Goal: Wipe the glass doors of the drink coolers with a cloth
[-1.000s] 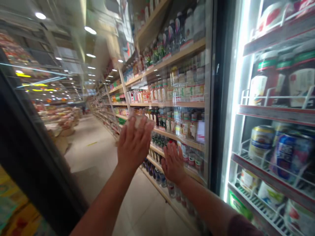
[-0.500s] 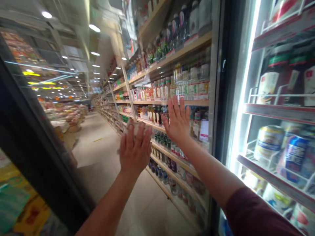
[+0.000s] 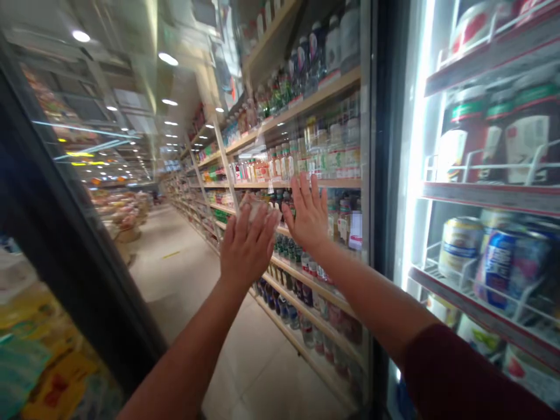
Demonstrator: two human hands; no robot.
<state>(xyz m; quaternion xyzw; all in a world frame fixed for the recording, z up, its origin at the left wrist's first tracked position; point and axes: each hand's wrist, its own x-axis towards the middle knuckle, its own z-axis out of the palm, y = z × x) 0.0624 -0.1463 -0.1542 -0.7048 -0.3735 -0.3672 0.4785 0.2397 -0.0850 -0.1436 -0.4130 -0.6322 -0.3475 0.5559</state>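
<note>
A glass door with a dark frame [image 3: 83, 227] stands in front of me. My left hand [image 3: 247, 242] lies against the glass with its fingers over a pale cloth [image 3: 261, 207], of which only small blurred parts show past the fingertips. To its right, my right hand [image 3: 310, 216] rests palm-forward on the same pane, fingers stretched and apart, holding nothing. A small gap separates the two hands. Bottles on wooden shelves [image 3: 301, 108] show in the glass behind them.
At the right is a lit fridge interior with wire-fronted shelves [image 3: 490, 195], a blue can [image 3: 499, 262], a white-and-gold can [image 3: 459, 245] and dark bottles [image 3: 464, 131]. Yellow packages [image 3: 56, 373] lie at the lower left. A tiled aisle floor [image 3: 161, 274] runs into the distance.
My left hand has slid up and to the right with the cloth, closer to my right hand. The right hand stays flat on the glass. The view has turned slightly to the right.
</note>
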